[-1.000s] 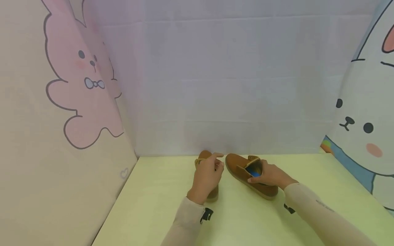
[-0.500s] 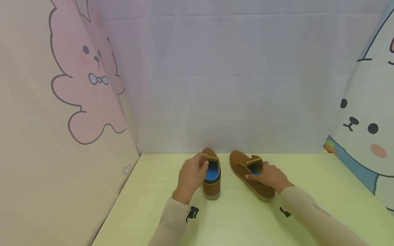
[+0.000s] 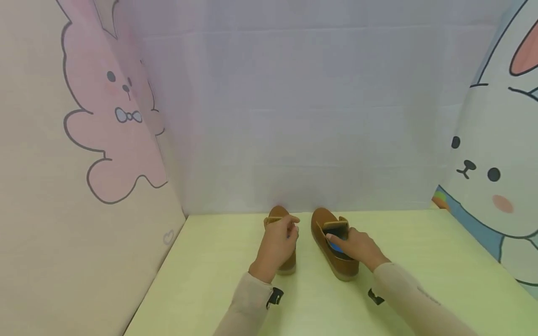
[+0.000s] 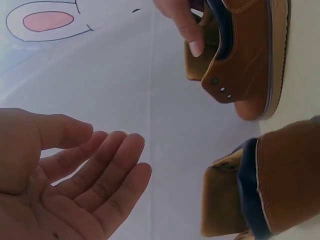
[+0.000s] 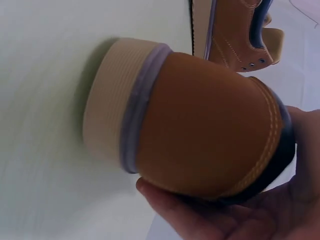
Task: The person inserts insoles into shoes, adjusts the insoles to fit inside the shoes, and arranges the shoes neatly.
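Observation:
Two brown shoes with blue insides stand side by side on the table, toes toward the back. My right hand (image 3: 359,245) holds the right shoe (image 3: 346,267) by its collar, thumb inside the opening and fingers along the outer side. In the right wrist view, the heel of that shoe (image 5: 205,125) faces the camera. Above the left shoe (image 3: 289,265) hovers my left hand (image 3: 274,245), hiding most of its opening. The left wrist view shows this hand (image 4: 85,185) apart from the shoe's raised tongue (image 4: 220,200), its fingers loosely bent around nothing.
A pale yellow-green table (image 3: 201,280) carries both shoes. Behind them rises a white cloth wall (image 3: 319,116), near the shoe toes. Side panels bear a pink rabbit (image 3: 113,102) on the left and a white rabbit (image 3: 483,196) on the right.
The right hand has swung the right shoe's heel leftward, so it points straighter to the back. My left hand shifted left off the left shoe, then came back over it.

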`<state>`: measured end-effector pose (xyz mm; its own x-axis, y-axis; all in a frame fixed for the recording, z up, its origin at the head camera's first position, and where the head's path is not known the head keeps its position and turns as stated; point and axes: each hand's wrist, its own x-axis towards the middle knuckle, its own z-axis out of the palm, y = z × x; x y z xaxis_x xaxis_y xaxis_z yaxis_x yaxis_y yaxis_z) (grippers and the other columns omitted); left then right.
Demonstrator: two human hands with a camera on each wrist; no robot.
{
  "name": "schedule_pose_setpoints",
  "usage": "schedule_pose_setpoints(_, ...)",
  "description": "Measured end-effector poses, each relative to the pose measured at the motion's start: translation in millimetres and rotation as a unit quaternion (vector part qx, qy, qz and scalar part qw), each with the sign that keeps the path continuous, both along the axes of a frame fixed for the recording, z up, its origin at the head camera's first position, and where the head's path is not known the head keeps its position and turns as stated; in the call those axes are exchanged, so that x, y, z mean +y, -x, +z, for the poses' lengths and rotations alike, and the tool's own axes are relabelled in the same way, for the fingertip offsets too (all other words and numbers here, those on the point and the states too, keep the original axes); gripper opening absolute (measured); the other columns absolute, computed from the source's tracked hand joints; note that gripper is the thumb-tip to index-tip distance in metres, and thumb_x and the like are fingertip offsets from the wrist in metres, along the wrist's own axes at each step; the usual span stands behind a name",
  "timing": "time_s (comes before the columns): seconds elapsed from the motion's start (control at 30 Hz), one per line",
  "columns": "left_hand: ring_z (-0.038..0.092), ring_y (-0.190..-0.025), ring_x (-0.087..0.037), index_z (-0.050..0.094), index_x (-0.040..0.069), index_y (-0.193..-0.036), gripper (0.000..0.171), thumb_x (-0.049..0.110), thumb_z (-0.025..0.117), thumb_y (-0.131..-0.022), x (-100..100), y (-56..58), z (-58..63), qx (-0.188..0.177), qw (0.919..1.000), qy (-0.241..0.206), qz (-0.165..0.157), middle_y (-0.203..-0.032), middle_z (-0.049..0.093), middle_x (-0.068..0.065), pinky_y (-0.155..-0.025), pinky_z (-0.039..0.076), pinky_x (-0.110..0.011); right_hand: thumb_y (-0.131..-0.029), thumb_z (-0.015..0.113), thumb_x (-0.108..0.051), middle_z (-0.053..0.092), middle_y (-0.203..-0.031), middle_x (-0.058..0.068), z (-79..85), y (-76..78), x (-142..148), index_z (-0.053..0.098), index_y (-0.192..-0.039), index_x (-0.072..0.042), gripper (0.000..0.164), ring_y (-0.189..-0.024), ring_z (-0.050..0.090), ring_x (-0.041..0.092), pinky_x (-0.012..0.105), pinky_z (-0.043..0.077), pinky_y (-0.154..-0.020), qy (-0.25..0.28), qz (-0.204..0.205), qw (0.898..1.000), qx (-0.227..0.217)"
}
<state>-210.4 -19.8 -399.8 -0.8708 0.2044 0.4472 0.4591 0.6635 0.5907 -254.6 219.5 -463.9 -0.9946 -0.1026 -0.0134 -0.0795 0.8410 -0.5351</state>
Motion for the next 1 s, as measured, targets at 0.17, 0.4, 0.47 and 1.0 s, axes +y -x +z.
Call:
schedule_pose_setpoints(0.17, 0.06, -0.085, -0.013, 0.056, 0.011, -0.123, 0.031, 0.022, 0.055, -0.094, 25.4, 3.8, -16.2, -0.03, 0.9995, 0.009, 0.006, -0.1, 0.064, -0.001, -0.07, 0.049, -0.029, -0.087, 0.039, -0.07, 0.058, -0.108, 0.025, 0.0, -5.9, 4.9, 0.045, -0.123, 0.01, 0.088, -0.085, 0.06, 0.028, 0.043, 0.05, -0.069, 0.05, 0.012, 0.998, -0.018)
schedule_pose_setpoints(0.4, 0.031, -0.131, -0.034, 0.012, 0.0, -0.147, 0.088, 0.056, 0.05, -0.09, 72.6, 17.2, -46.2, -0.124, 0.9897, -0.001, 0.071, -0.147, 0.027, -0.022, -0.1, 0.034, -0.047, -0.09, 0.027, -0.071, 0.035, -0.133, 0.039, 2.7, -12.8, 17.3, 0.019, -0.138, 0.017, 0.101, -0.1, 0.056, 0.042, 0.051, 0.046, -0.083, 0.091, 0.012, 0.995, -0.036)
schedule_pose_setpoints(0.47, 0.021, -0.135, -0.036, 0.009, -0.002, -0.147, 0.096, 0.06, 0.051, -0.088, 82.5, 21.3, -51.7, -0.133, 0.9871, -0.007, 0.089, -0.15, 0.018, -0.023, -0.103, 0.029, -0.049, -0.09, 0.023, -0.072, 0.033, -0.136, 0.038, 3.6, -14.9, 24.0, 0.018, -0.139, 0.016, 0.101, -0.112, 0.046, 0.048, 0.057, 0.04, -0.09, 0.073, 0.011, 0.997, -0.029)
schedule_pose_setpoints(1.0, 0.009, -0.136, -0.043, 0.003, -0.005, -0.146, 0.124, 0.076, 0.058, -0.07, 129.5, 47.6, -70.1, -0.172, 0.975, -0.029, 0.137, -0.15, 0.006, -0.028, -0.107, 0.018, -0.054, -0.089, 0.016, -0.074, 0.026, -0.138, 0.039, 2.4, -23.5, 72.3, 0.02, -0.139, 0.015, 0.102, -0.121, 0.027, 0.056, 0.065, 0.03, -0.094, 0.065, -0.017, 0.997, -0.042)
